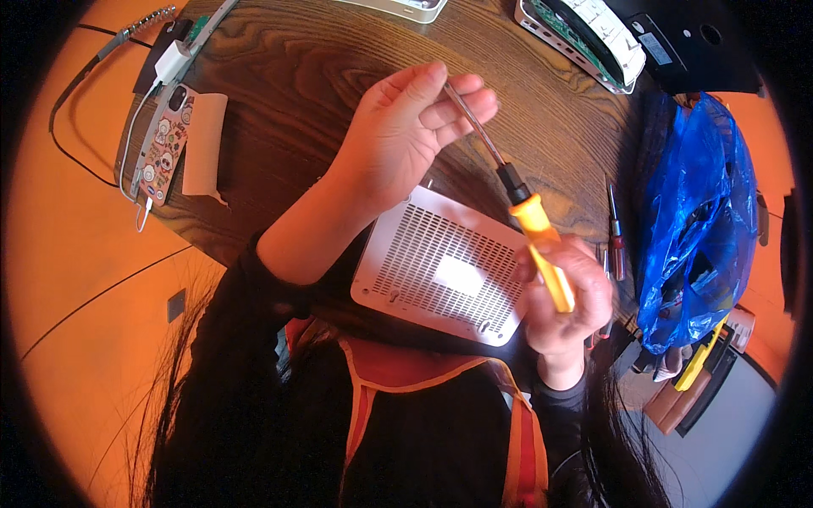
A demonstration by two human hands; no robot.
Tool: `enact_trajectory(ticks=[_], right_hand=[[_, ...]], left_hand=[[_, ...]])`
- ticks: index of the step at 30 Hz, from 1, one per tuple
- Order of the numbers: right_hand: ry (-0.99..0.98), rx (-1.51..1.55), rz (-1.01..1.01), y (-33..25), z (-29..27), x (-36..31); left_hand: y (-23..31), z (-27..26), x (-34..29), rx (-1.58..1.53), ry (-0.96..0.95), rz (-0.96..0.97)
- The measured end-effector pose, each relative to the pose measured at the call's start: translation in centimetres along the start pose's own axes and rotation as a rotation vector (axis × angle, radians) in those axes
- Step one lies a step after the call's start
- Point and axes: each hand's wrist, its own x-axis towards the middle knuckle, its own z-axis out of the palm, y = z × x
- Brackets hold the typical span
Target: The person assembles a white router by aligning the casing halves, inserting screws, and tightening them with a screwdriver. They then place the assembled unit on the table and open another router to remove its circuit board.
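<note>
A screwdriver (535, 222) with a yellow handle, black collar and long metal shaft slants up and to the left in front of me. Its handle is gripped in my right hand (572, 296), fingers curled round it. At the tip, the thumb and fingers of my left hand (406, 127) close on the end of the shaft; whether a small part sits there I cannot make out. Below the tool lies a white casing (385, 292) with a grid of vent slots and keyhole openings, near the table's front edge. Neither hand's fingers grip this casing.
A blue plastic bag (699, 220) and another screwdriver (616, 245) lie at right. An opened white casing with a green circuit board (563, 38) stands at the far right. At left are a phone (165, 144), cables and a soldering iron (114, 42), on the dark wooden table (288, 76).
</note>
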Motion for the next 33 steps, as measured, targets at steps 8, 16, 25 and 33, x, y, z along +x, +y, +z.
enact_trajectory(ticks=[8, 16, 25, 33], right_hand=[[0.197, 0.110, -0.015, 0.0, 0.5, -2.2], [0.332, 0.297, 0.009, -2.9, -2.1, -5.9], [0.927, -0.265, 0.156, -6.1, -5.4, -8.2], [0.671, -0.284, 0.236, -6.2, -4.7, -7.4]], left_hand=[[1.2, 0.9, -0.3, 0.165, -0.117, 0.015], [0.5, 4.6, -3.2, 0.139, -0.093, -0.053], [-1.0, 6.2, -10.9, 2.137, -0.594, 0.088], [-2.1, 5.2, -10.8, 2.224, -0.544, 0.118]])
